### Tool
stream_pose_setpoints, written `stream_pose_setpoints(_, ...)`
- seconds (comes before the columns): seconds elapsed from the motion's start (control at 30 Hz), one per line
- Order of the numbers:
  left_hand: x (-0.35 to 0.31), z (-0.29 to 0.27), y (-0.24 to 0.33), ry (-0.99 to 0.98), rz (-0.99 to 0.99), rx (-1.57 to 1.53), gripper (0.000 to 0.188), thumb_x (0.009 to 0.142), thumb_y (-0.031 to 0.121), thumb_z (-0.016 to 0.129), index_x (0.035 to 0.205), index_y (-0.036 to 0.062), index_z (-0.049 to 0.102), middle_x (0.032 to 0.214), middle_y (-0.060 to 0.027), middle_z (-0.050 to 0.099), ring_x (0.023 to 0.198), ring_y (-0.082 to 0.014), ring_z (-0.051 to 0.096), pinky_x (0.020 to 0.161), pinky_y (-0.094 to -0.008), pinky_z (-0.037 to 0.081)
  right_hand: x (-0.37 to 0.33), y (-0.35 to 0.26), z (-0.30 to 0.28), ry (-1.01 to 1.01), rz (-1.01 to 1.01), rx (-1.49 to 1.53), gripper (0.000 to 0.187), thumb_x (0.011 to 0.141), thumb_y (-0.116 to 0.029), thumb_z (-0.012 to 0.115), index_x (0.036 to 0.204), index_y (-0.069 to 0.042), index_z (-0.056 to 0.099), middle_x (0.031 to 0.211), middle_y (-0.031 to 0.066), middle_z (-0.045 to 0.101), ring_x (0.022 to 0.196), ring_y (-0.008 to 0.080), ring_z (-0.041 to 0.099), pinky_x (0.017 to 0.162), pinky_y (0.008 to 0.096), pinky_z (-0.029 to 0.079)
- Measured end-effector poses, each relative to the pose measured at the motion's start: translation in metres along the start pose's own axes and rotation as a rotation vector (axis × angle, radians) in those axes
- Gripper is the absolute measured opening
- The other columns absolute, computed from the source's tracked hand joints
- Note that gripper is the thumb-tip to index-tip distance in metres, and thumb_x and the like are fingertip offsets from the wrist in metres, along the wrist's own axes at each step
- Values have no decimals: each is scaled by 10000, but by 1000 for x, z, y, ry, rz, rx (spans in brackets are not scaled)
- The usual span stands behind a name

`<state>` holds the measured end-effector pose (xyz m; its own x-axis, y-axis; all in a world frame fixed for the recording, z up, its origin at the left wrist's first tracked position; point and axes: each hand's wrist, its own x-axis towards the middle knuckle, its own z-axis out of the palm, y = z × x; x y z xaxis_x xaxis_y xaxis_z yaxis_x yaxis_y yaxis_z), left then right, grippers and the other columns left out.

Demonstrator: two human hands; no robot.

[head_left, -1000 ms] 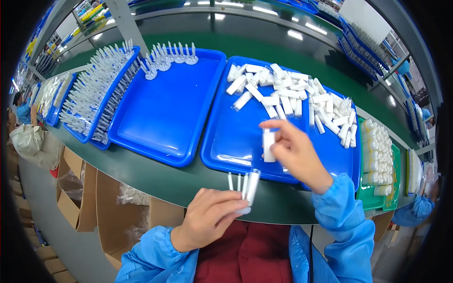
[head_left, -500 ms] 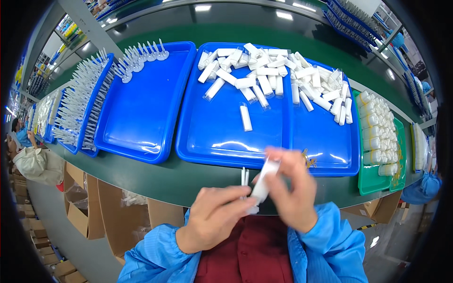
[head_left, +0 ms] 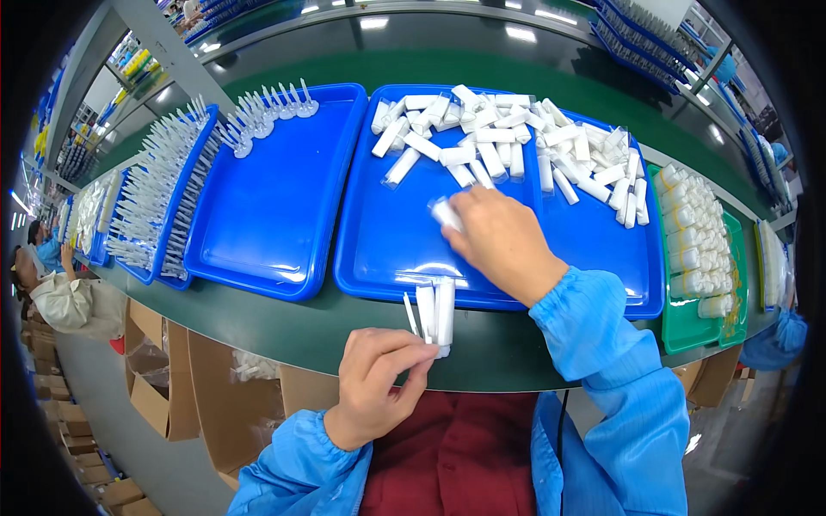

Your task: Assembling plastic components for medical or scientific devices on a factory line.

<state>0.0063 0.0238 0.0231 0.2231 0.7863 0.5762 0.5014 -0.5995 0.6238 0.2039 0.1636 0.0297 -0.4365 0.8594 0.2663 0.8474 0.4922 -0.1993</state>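
Note:
My left hand (head_left: 383, 378) is closed in a pinch at the near edge of the bench, low on a cluster of upright white pieces. In that cluster are a thin white prong (head_left: 410, 313) and two wider white rolls (head_left: 445, 311) side by side; a pale base shows partly beneath them, the rest hidden by my fingers. My right hand (head_left: 503, 245) reaches over the middle blue tray (head_left: 387, 249), fingers closed on a single white roll in a clear wrapper (head_left: 446, 215). Beyond it lies a heap of similar wrapped white rolls (head_left: 490, 133).
To the left, a blue tray (head_left: 258, 206) has clear-based spiked pieces (head_left: 267, 112) along its far side. Farther left, another blue tray holds rows of spikes (head_left: 159, 189). A green tray (head_left: 675, 331) with banded white bundles (head_left: 688, 224) sits right. Cardboard boxes (head_left: 215, 378) stand below the bench.
My right hand has left the cluster and moved up over the middle tray, taking hold of a lone roll there. Two rolls now stand upright at my left hand, which has shifted slightly left.

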Motion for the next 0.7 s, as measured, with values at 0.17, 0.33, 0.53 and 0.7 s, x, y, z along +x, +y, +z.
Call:
stream_pose_setpoints(0.17, 2, -11, 0, -55, 21, 80, 404, 684, -105, 781, 1024, 103, 713, 988, -49, 679, 850, -237, 624, 755, -353, 442, 0, -7, -13, -118, 50, 372, 245, 859, -114, 727, 1041, 5, 613, 924, 158, 695, 887, 313, 698, 739, 417, 551)
stream_pose_setpoints(0.33, 2, -19, 3, -118, 70, 104, 313, 739, 18, 736, 1036, 115, 763, 1031, -18, 703, 867, -200, 624, 744, -327, 426, -24, -33, -47, 50, 513, 1417, 514, 947, -137, 721, 1375, 2, 473, 910, 103, 700, 855, 135, 660, 744, 301, 528)
stream_pose_setpoints(0.53, 10, -18, 15, -181, 68, 71, 374, 674, -15, 788, 1013, 141, 774, 1010, 0, 706, 850, -207, 602, 751, -328, 430, -53, -36, -38, -5, 502, 1343, 427, 979, -148, 691, 1333, 21, 523, 858, 57, 682, 827, 87, 617, 789, 251, 479)
stream_pose_setpoints(0.7, 12, -17, 14, -215, 132, 79, 308, 755, 55, 719, 1058, 98, 755, 1057, -18, 708, 876, -193, 612, 737, -314, 421, -57, -37, -40, 33, 563, 1326, 391, 957, -162, 717, 1257, 35, 562, 835, 44, 681, 836, 90, 606, 827, 268, 465)
